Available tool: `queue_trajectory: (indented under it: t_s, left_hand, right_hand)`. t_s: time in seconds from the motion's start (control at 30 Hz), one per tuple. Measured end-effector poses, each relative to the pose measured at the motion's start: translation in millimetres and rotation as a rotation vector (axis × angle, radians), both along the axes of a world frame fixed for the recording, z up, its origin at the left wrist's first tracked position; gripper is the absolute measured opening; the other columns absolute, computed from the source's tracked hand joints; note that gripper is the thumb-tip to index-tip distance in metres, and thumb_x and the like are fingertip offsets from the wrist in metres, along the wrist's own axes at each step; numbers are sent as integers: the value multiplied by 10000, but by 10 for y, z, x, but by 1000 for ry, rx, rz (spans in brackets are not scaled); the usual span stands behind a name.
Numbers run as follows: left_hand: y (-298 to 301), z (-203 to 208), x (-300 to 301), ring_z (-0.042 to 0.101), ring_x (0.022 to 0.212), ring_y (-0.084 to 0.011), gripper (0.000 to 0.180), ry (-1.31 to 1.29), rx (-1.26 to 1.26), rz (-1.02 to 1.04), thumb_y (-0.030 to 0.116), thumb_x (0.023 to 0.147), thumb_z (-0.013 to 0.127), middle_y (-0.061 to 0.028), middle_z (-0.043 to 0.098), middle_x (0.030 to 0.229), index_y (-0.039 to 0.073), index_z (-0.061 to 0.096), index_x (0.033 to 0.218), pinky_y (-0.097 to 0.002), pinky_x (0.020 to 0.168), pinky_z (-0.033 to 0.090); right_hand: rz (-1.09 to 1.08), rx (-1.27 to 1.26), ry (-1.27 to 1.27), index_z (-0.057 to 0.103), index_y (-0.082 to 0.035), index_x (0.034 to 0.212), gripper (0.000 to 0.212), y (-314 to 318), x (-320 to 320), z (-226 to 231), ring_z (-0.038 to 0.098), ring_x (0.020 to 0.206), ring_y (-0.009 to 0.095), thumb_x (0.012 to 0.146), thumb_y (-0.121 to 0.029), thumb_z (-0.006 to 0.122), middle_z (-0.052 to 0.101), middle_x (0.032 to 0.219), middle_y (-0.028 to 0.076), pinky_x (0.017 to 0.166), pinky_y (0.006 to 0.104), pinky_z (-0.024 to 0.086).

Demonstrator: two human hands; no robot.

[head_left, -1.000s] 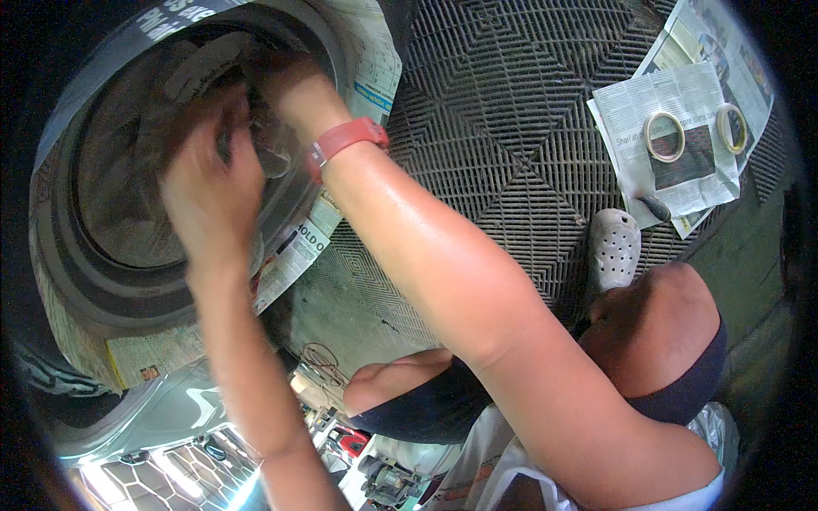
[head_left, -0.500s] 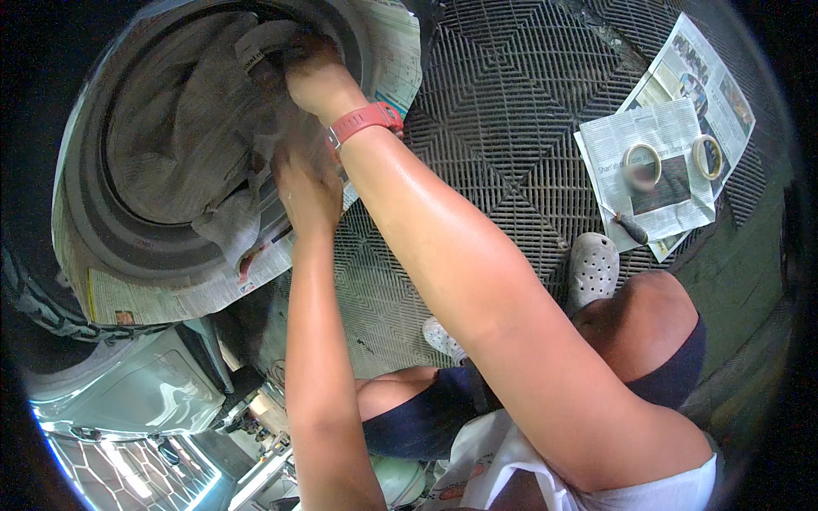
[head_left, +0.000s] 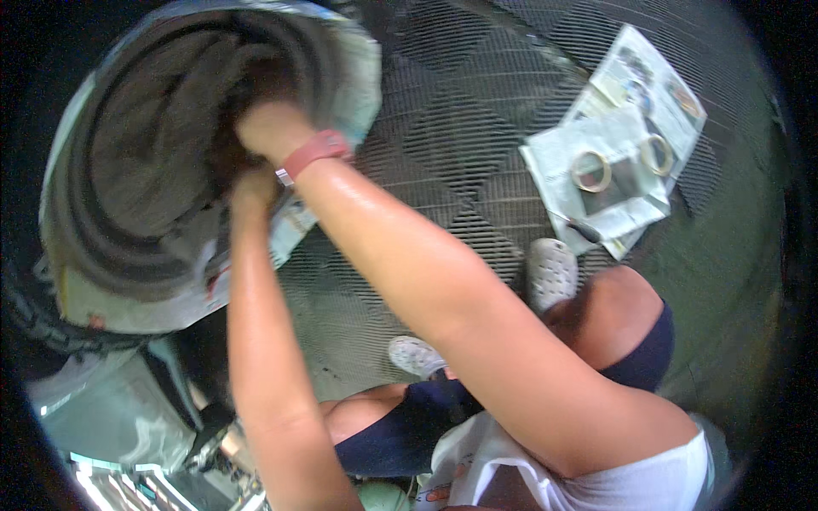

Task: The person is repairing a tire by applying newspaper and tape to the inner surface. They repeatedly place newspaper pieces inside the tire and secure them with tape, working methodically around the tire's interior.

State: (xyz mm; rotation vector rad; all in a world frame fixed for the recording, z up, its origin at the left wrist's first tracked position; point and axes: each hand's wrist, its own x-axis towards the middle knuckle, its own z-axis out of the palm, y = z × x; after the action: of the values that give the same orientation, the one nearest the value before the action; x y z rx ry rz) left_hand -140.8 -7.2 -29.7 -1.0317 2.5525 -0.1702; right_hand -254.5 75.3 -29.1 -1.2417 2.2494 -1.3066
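Note:
A big round wheel (head_left: pixel 128 281) fills the left of the view. Newspaper (head_left: pixel 362 77) is wrapped around its rim, and crumpled grey sheeting (head_left: pixel 145 162) lies in its hollow. My right hand (head_left: pixel 266 129), with a red band at the wrist, reaches into the hollow and presses on the grey sheeting. My left hand (head_left: pixel 251 189) is just below it, at the inner edge of the hollow next to the newspaper. The picture is blurred and the fingers of both hands are hidden against the sheeting.
A ribbed grid mat (head_left: pixel 477 111) covers the floor. At the right, newspaper sheets (head_left: pixel 613 145) carry two tape rolls (head_left: pixel 590 170) (head_left: pixel 654 155) and a dark pen-like tool (head_left: pixel 584 228). My feet in white clogs (head_left: pixel 552 272) are below. Glossy bodywork (head_left: pixel 111 417) lies lower left.
My view has swung closer to the wheel. Both hands have gone deeper into the hollow, and the left hand has moved up beside the right wrist.

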Motion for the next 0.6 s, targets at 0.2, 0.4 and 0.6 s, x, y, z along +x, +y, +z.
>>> queue_trajectory:
  t_s: [0.2, 0.4, 0.6]
  left_hand:
    - [70, -46, 426, 468, 1457, -434, 585, 526, -38, -132, 279, 1042, 548, -271, 475, 1592, 3, 471, 1552, -499, 1222, 348]
    - [543, -275, 478, 490, 1436, -442, 576, 993, -53, -182, 277, 1030, 623, -263, 487, 1586, 12, 515, 1530, -504, 1212, 358]
    - [1259, -304, 425, 608, 1258, -400, 404, 1117, 33, -306, 206, 1032, 647, -193, 663, 1338, 64, 630, 1409, -498, 1110, 441]
  right_hand:
    - [103, -52, 183, 768, -92, 1092, 221, 528, 443, 746, 751, 1016, 330, 952, -179, 620, 758, 1080, 140, 819, 494, 609]
    - [841, -369, 851, 630, -107, 1142, 253, 1892, -269, 483, 699, 1026, 298, 932, -233, 690, 652, 1069, 88, 801, 445, 585]
    - [189, 673, 538, 699, -108, 1153, 310, 4560, -763, -637, 622, 1146, 293, 843, -107, 710, 660, 1149, 80, 984, 443, 510]
